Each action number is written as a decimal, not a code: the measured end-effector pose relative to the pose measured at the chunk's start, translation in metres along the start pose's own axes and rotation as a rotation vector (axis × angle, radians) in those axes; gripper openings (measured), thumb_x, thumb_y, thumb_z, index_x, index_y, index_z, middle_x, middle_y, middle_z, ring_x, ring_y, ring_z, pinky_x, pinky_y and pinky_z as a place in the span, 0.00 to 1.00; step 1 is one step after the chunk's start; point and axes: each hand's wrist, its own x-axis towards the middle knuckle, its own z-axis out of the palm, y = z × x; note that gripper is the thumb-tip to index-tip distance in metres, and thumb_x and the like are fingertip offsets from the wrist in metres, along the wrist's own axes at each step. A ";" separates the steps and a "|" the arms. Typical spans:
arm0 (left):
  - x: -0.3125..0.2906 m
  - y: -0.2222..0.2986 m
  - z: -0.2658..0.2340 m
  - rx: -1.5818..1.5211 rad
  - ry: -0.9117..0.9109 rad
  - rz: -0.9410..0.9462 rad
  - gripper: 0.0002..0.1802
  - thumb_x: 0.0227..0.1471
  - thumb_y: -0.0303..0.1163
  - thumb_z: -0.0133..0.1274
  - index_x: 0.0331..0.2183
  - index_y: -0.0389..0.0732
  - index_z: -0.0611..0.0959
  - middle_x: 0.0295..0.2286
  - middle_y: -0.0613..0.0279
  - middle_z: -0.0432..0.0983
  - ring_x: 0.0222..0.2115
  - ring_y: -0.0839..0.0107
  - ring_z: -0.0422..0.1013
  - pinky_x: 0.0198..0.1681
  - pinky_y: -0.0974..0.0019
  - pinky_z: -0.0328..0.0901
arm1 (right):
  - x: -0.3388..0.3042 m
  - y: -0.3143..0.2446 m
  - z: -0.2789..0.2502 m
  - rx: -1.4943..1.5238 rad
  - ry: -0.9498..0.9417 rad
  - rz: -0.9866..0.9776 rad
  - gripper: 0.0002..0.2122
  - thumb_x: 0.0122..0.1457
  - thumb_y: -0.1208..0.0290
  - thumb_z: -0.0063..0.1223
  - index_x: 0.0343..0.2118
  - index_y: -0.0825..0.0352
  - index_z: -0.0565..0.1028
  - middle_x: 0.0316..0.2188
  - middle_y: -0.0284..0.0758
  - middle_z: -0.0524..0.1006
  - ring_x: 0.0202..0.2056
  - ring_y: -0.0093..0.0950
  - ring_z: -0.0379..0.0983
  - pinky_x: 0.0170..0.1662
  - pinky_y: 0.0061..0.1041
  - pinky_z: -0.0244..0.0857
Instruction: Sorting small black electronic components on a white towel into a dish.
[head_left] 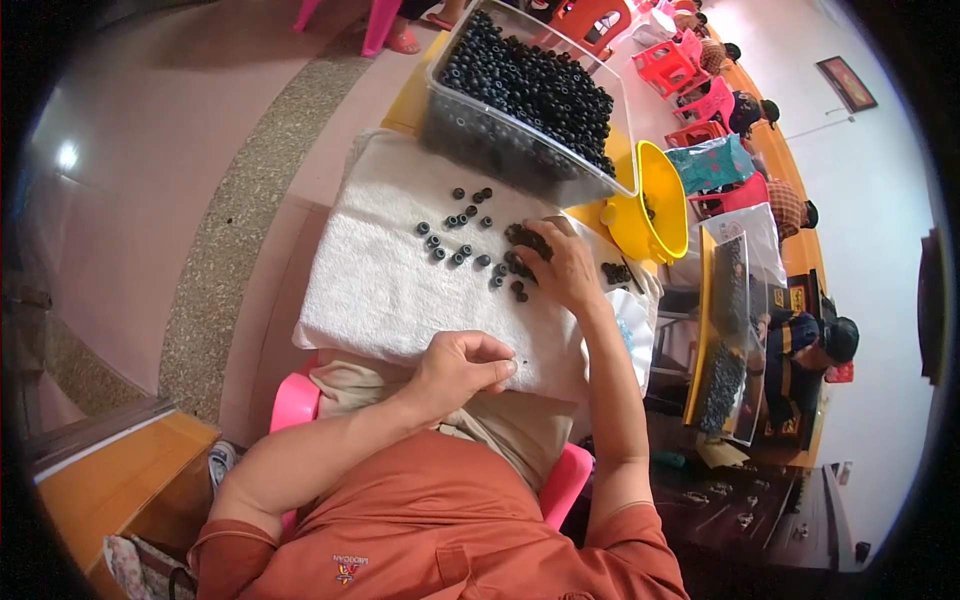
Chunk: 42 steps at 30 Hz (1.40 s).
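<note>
Small black ring-shaped pieces (458, 259) lie loosely scattered over a white towel (385, 290) in front of me. At the towel's right side, my right hand (562, 265) curls its thumb and fingers around a cluster of these black pieces (525, 238). More pieces lie just beside its thumb. My left hand (462, 365) is held over the towel's near edge, thumb and forefinger pinched together. Whatever is between those fingertips is too small to make out. A tiny dark speck shows on the towel next to them.
Beyond the towel stands a clear plastic bin (530, 170) heaped with black pieces. A yellow basin (672, 215) is at its right. Further right are a tray-like box (705, 330) of dark pieces, red and pink chairs (668, 68), and other people seated along a table.
</note>
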 end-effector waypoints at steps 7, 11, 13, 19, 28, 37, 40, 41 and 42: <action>-0.002 0.002 0.001 -0.003 -0.010 -0.006 0.09 0.51 0.25 0.60 0.35 0.33 0.82 0.26 0.64 0.78 0.24 0.80 0.73 0.29 0.76 0.70 | -0.017 0.006 -0.006 0.115 0.017 0.182 0.19 0.48 0.74 0.65 0.46 0.68 0.76 0.38 0.37 0.77 0.29 0.23 0.73 0.35 0.23 0.69; -0.004 0.003 0.002 -0.013 -0.002 -0.033 0.09 0.50 0.25 0.61 0.36 0.33 0.82 0.26 0.64 0.78 0.24 0.80 0.73 0.29 0.76 0.70 | -0.032 0.017 -0.003 0.288 0.058 0.242 0.16 0.50 0.75 0.64 0.43 0.70 0.77 0.35 0.34 0.77 0.27 0.20 0.72 0.33 0.21 0.68; -0.005 0.003 0.004 -0.012 -0.001 -0.048 0.09 0.50 0.26 0.61 0.36 0.34 0.82 0.26 0.64 0.78 0.24 0.80 0.73 0.30 0.76 0.70 | -0.040 0.026 -0.003 0.284 0.077 0.237 0.15 0.50 0.75 0.64 0.42 0.70 0.78 0.33 0.33 0.77 0.27 0.19 0.72 0.32 0.20 0.68; -0.007 0.000 0.006 -0.006 0.003 -0.046 0.09 0.51 0.25 0.61 0.36 0.34 0.82 0.28 0.64 0.78 0.25 0.79 0.74 0.31 0.76 0.71 | -0.050 0.034 -0.003 0.303 0.113 0.222 0.10 0.52 0.78 0.61 0.39 0.70 0.78 0.32 0.34 0.78 0.26 0.21 0.72 0.32 0.21 0.68; -0.006 0.000 0.005 -0.013 0.012 -0.039 0.09 0.50 0.24 0.61 0.36 0.34 0.81 0.28 0.64 0.78 0.25 0.79 0.73 0.30 0.76 0.71 | -0.045 0.019 -0.005 0.016 0.059 0.205 0.12 0.52 0.75 0.59 0.41 0.67 0.79 0.35 0.39 0.78 0.29 0.34 0.74 0.35 0.28 0.67; -0.005 0.000 0.005 -0.015 0.013 -0.044 0.08 0.51 0.23 0.60 0.35 0.34 0.81 0.28 0.64 0.78 0.25 0.79 0.74 0.29 0.77 0.71 | -0.038 0.012 -0.001 -0.068 0.054 0.152 0.14 0.51 0.71 0.61 0.42 0.63 0.79 0.39 0.37 0.78 0.34 0.40 0.75 0.40 0.34 0.68; -0.003 -0.004 0.004 -0.031 0.010 -0.036 0.08 0.51 0.23 0.60 0.35 0.34 0.81 0.28 0.64 0.78 0.25 0.79 0.74 0.30 0.76 0.71 | -0.036 0.010 0.001 -0.072 0.056 0.129 0.13 0.51 0.70 0.62 0.41 0.62 0.80 0.41 0.36 0.77 0.36 0.39 0.75 0.41 0.34 0.68; -0.003 -0.004 0.004 -0.029 0.006 -0.032 0.08 0.51 0.23 0.60 0.35 0.33 0.81 0.28 0.64 0.78 0.26 0.79 0.74 0.30 0.76 0.71 | -0.036 0.010 0.003 -0.095 0.052 0.123 0.13 0.51 0.70 0.62 0.40 0.62 0.80 0.41 0.37 0.77 0.37 0.39 0.75 0.42 0.33 0.68; -0.003 -0.005 0.004 -0.027 0.003 -0.027 0.08 0.51 0.23 0.60 0.35 0.33 0.81 0.29 0.64 0.78 0.26 0.79 0.73 0.30 0.76 0.72 | -0.035 0.010 0.004 -0.118 0.048 0.117 0.12 0.50 0.69 0.62 0.40 0.62 0.80 0.40 0.37 0.77 0.37 0.39 0.75 0.42 0.33 0.68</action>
